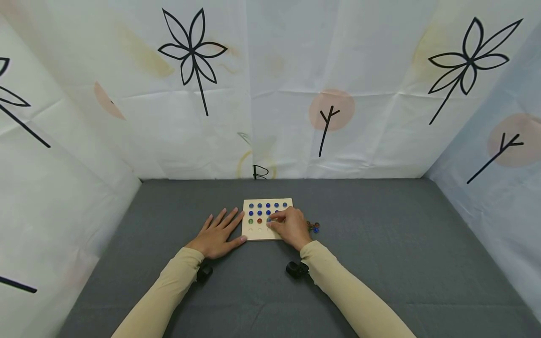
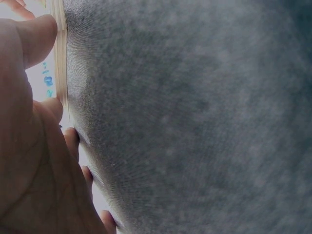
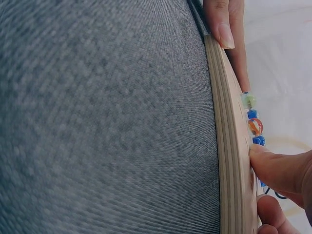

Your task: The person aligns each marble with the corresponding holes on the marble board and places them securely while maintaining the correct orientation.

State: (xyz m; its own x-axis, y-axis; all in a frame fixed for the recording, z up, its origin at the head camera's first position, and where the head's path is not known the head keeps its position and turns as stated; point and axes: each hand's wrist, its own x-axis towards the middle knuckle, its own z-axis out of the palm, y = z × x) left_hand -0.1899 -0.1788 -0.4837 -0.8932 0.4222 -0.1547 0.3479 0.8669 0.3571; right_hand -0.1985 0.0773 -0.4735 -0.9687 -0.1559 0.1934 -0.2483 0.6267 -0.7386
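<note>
A pale wooden board (image 1: 253,236) with rows of round hollows lies on the grey cloth. Blue marbles (image 1: 259,205) fill hollows in its two far rows. In the third row sit a green marble (image 1: 251,221) and a red marble (image 1: 259,221). My right hand (image 1: 292,228) pinches a blue marble (image 1: 268,220) between thumb and index finger, right at the third row beside the red one. My left hand (image 1: 217,236) lies with fingers spread at the board's left side, thumb and fingertips at its edge. The right hand covers the board's near right part.
Several loose marbles (image 1: 316,230), brown and blue, lie on the grey cloth (image 1: 380,244) just right of the right hand. White printed curtains (image 1: 279,61) stand behind and at both sides. A black wrist camera (image 1: 297,269) is on the right wrist.
</note>
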